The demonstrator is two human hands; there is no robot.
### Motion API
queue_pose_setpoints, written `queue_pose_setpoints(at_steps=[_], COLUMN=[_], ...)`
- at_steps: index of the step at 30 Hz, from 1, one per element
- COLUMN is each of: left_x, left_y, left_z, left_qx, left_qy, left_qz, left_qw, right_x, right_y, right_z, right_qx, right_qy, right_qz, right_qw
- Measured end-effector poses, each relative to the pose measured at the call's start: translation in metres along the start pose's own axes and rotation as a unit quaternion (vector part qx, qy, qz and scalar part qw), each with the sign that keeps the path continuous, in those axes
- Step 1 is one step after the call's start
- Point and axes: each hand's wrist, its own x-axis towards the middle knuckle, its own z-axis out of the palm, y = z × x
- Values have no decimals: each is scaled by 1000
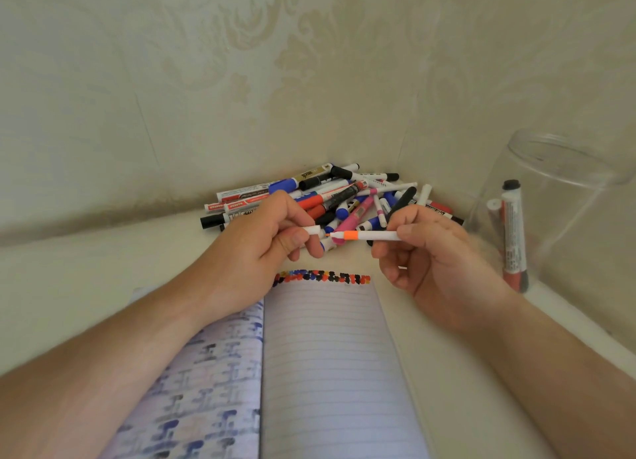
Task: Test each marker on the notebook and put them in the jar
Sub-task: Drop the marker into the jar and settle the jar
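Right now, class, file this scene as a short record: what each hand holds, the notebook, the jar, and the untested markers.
left hand: pinches a white cap
right hand: fingers grip the uncapped orange-banded marker, tip facing the cap
notebook: open, a row of coloured test dots along the top of the lined page
jar: clear, at right, a few markers standing inside
marker pile: heaped against the wall beyond the hands
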Motion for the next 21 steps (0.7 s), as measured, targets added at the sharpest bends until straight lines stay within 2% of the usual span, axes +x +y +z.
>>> queue_pose_setpoints(at_steps=[7, 14, 18, 21], left_x=[1, 0, 0, 1], left_y=[-3, -3, -1, 0], left_z=[1, 1, 5, 8], left_qx=[23, 33, 35, 62], left_qy=[-16, -29, -6, 23], left_qz=[15, 32, 50, 76], left_qw=[999, 999, 998, 995], right_x=[-2, -5, -7, -8], right_y=[-2, -3, -3, -1], right_z=[2, 8, 11, 14], right_qx=[-5, -72, -113, -94], right_qy=[-4, -10, 14, 27], right_qz=[8, -22, -52, -42], right_qw=[1000, 997, 992, 994])
